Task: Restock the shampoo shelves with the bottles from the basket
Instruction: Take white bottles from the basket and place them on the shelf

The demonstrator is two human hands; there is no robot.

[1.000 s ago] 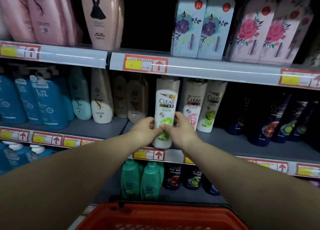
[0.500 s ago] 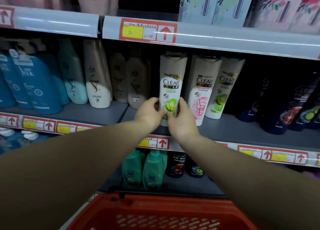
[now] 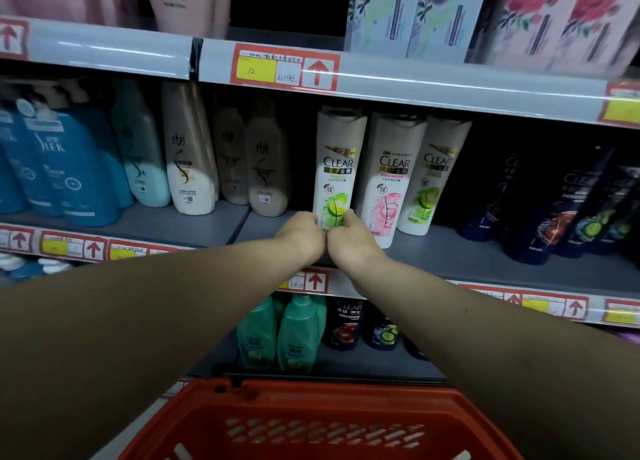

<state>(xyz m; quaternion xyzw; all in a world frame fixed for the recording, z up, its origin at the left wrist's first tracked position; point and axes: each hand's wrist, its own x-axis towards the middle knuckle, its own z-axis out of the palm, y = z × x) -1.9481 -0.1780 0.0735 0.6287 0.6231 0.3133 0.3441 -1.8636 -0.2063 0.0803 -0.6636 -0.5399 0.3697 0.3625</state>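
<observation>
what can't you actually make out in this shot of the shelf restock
1. Base of the green-label CLEAR bottle, head view: the left hand and right hand grip and cover it, so whether it rests on the shelf is unclear.
2. Red basket contents: cut off by the bottom edge.
3. Dark bottles at right: labels too dim and blurred to read.

The foot of the white plastic CLEAR bottle with the green lime label (image 3: 337, 168) is hidden behind the left hand (image 3: 302, 235) and right hand (image 3: 350, 242). Below that bottle the bottom edge cuts off the red plastic basket (image 3: 277, 407); right of the bottle, dark bottles (image 3: 530, 217) are blurred.
</observation>
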